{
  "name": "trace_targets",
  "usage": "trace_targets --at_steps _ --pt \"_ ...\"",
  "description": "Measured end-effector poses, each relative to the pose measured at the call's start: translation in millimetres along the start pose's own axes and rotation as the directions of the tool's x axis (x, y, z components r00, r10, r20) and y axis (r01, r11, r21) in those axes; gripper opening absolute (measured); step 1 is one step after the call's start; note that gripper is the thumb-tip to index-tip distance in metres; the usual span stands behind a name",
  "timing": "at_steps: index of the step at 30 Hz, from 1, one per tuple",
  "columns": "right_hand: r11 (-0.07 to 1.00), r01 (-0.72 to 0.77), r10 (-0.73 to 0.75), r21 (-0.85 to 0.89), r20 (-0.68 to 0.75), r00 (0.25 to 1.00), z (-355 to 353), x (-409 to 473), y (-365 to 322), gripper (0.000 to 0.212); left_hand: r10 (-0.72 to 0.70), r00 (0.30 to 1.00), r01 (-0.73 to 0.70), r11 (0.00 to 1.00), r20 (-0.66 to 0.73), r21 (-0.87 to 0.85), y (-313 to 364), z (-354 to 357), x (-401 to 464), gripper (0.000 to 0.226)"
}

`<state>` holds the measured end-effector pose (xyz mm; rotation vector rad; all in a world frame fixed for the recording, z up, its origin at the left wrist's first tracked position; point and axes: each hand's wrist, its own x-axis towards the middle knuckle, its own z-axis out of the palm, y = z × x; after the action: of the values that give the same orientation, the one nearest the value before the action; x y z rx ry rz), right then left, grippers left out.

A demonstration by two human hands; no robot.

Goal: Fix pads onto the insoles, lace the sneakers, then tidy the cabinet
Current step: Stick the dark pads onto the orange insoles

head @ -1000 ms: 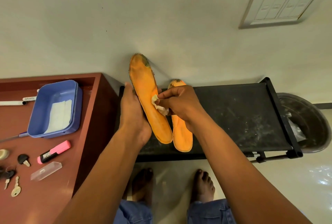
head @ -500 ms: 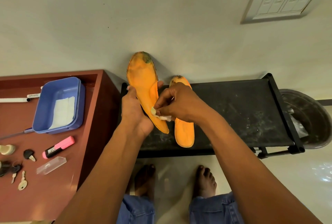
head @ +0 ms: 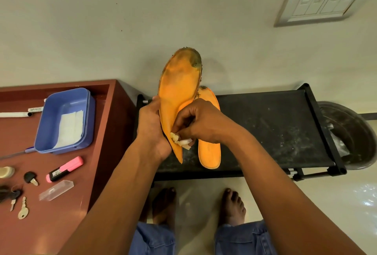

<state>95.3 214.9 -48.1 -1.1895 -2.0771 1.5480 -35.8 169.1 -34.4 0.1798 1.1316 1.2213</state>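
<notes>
The left hand [head: 152,130] grips a worn orange foam insole [head: 178,91] by its left edge, fingers curled round it, holding it raised and tilted above the black fabric-topped shoe rack [head: 271,128]. The right hand [head: 201,122] pinches a small crumpled whitish pad [head: 180,142] between curled fingertips, pressing it against the heel end of that insole. A 2nd orange insole [head: 210,152] lies flat on the rack, just beside the raised one (partly hidden by the right hand). On the reddish-brown wooden cabinet [head: 61,203] to the left sit a blue plastic tray [head: 51,132] holding white sheets, a pink highlighter [head: 65,169] and loose keys [head: 22,210].
</notes>
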Motion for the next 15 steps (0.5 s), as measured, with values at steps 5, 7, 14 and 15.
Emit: trace_targets --at_steps 5,7,14,15 --pt "0.997 0.041 -0.031 0.066 -0.153 0.988 2.0 -0.8 -0.3 0.008 0.041 0.999 -0.038 0.994 0.028 -0.102 9.9 4.4 8.7 0.061" --pt "0.994 0.081 -0.064 0.067 -0.231 0.971 6.5 0.0 -0.6 0.007 0.056 0.997 -0.048 0.990 0.058 -0.133 14.2 1.7 13.7 0.064" --pt "0.958 0.240 -0.276 -0.156 -0.729 0.626 24.6 10.8 -1.6 0.010 0.092 0.966 -0.089 0.996 0.242 -0.021 11.9 3.9 14.4 0.071" --pt "0.958 0.242 -0.278 -0.157 -0.724 0.631 22.6 10.6 -2.5 0.010 0.101 0.962 -0.099 0.995 0.252 -0.019 11.9 3.9 15.9 0.072"
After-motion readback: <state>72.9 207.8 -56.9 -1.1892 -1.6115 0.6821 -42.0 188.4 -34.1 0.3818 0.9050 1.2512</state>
